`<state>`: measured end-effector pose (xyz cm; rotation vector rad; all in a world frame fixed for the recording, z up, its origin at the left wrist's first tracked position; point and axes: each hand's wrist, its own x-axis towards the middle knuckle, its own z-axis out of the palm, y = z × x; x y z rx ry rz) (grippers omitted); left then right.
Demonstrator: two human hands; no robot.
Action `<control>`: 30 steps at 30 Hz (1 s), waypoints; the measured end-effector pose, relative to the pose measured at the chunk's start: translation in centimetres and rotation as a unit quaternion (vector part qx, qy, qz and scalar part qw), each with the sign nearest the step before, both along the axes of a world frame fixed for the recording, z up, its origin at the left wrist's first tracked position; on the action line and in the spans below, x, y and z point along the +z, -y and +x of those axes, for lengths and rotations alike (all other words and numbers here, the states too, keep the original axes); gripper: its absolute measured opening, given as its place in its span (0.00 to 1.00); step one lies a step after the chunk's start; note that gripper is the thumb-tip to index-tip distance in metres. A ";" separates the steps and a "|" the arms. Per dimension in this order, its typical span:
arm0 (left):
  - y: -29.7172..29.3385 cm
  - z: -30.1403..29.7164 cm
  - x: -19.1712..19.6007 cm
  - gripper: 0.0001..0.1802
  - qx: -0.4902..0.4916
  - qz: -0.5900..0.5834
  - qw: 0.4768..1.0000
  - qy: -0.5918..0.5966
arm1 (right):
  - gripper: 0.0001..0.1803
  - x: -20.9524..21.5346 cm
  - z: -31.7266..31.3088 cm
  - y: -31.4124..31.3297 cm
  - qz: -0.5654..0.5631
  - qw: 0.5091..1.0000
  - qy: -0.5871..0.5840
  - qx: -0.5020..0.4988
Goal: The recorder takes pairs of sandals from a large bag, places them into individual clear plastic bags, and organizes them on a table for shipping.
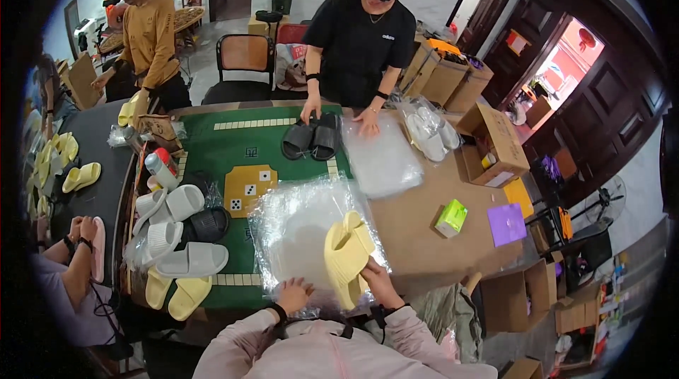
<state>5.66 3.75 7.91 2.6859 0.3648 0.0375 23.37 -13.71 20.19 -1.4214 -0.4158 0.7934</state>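
The person's right hand gripped the pale-yellow slippers near their lower right side, fingers closed against them. The slippers were tipped up over the near part of a stack of clear plastic bags (they overlapped, so their full outlines were partly hidden). The left hand lay on the near edge of that stack, its fingers spread and holding no slipper.

The bags overlapped a green mat on the table. Left of them sat a group of grey slippers with a dark slipper among them, and a second yellow pair lay at the mat's near left corner. Across the table, a co-worker touched black slippers with one hand and rested the other on a further stack of bags. To the right stood a small green box, with a purple sheet beyond it.
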 end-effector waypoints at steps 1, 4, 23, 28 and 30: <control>-0.4 0.3 0.3 0.15 0.017 -0.071 0.997 -0.007 | 0.21 0.3 -0.3 0.4 0.000 1.000 0.000 0.000; -1.5 0.8 0.4 0.16 0.011 -0.170 0.985 0.003 | 0.23 1.7 -1.4 1.2 0.005 0.997 -0.033 0.065; -2.5 1.5 0.5 0.14 0.171 -0.344 0.921 0.059 | 0.20 4.3 -0.8 0.4 -0.039 0.921 -0.128 0.365; -3.1 2.6 -0.4 0.17 0.216 -0.459 0.812 0.290 | 0.21 3.2 -0.4 -0.3 -0.058 0.901 -0.142 0.406; -4.2 2.6 0.0 0.16 0.226 -0.419 0.846 0.240 | 0.23 2.4 -0.2 -0.4 -0.072 0.898 -0.140 0.412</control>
